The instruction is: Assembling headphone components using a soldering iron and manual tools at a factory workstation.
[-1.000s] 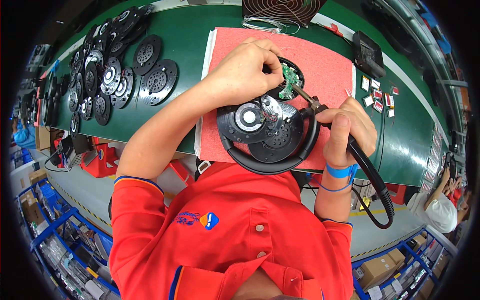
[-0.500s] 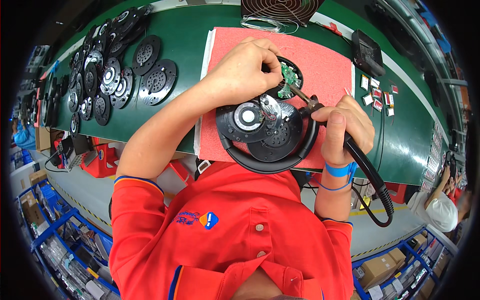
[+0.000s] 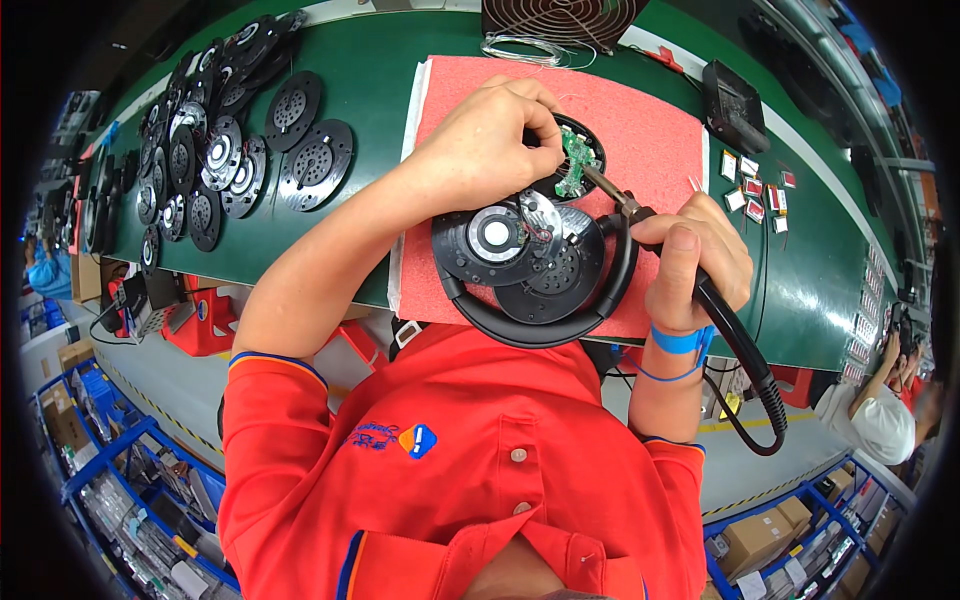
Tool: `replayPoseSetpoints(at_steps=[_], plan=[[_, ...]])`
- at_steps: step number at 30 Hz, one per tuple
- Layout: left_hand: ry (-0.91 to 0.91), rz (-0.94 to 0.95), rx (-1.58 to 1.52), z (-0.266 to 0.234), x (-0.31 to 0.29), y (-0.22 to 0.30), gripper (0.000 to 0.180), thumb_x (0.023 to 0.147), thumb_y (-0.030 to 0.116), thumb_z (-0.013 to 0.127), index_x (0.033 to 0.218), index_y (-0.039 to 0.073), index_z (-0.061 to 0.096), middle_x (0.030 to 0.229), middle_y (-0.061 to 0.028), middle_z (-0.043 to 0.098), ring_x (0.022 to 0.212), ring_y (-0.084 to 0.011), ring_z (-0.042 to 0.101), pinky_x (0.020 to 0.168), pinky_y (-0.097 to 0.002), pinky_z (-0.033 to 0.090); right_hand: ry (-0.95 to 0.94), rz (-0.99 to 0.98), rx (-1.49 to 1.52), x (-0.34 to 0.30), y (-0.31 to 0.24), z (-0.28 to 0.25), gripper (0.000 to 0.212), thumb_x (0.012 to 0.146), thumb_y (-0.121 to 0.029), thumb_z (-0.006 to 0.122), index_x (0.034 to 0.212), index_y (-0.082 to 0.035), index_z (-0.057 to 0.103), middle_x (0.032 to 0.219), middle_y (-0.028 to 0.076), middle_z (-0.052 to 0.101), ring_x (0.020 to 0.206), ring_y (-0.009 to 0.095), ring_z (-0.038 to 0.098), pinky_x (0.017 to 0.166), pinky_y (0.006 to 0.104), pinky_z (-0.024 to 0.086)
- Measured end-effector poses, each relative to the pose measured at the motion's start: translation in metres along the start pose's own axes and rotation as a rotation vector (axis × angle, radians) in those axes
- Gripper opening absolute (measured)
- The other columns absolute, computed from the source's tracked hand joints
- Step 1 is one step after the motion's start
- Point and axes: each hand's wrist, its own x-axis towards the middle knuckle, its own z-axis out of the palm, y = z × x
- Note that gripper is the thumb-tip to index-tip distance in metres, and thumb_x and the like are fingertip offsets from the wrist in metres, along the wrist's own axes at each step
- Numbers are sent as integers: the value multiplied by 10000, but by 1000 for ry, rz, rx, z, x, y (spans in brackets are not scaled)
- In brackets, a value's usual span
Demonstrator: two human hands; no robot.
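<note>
My right hand [image 3: 700,262] grips a black-handled soldering iron [image 3: 738,335]. Its metal tip points up and left to the edge of a green circuit board [image 3: 577,160]; whether it touches cannot be told. That board sits in a round black headphone cup. At its left side my left hand [image 3: 500,135] has thumb and fingers pinched together; whatever lies between the fingertips is too small to make out. Just below the board, two round black speaker plates [image 3: 470,245] overlap inside the curve of a black headband [image 3: 530,330]. Thin wires run over the upper plate.
A pink foam mat [image 3: 650,125] lies under the work on a green table [image 3: 380,85]. Many more speaker plates [image 3: 312,165] are heaped at left. Small battery packs [image 3: 753,186] and a black tray [image 3: 735,105] are at right; a fan grille [image 3: 565,20] stands behind.
My right hand and the soldering iron have shifted slightly to the right, and the tip sits a little farther up along the board. My left hand stays nearly still.
</note>
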Motion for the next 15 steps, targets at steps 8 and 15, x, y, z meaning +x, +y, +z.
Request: replayPoseSetpoints(at_steps=[8, 15], plan=[[5, 5, 11, 0, 1, 1, 123, 683, 107, 639, 738, 7, 683, 977, -112, 635, 977, -298, 537, 870, -365, 436, 4, 7, -12, 1, 0, -1, 288, 845, -96, 506, 619, 63, 587, 546, 108, 574, 474, 165, 434, 454, 285, 311], [44, 53, 39, 4, 1, 0, 110, 690, 102, 646, 737, 9, 678, 956, -103, 632, 974, -294, 535, 863, -369, 437, 2, 13, -28, 0, 2, -3, 291, 844, -99, 505, 616, 64, 584, 545, 112, 570, 476, 165, 438, 449, 282, 313]])
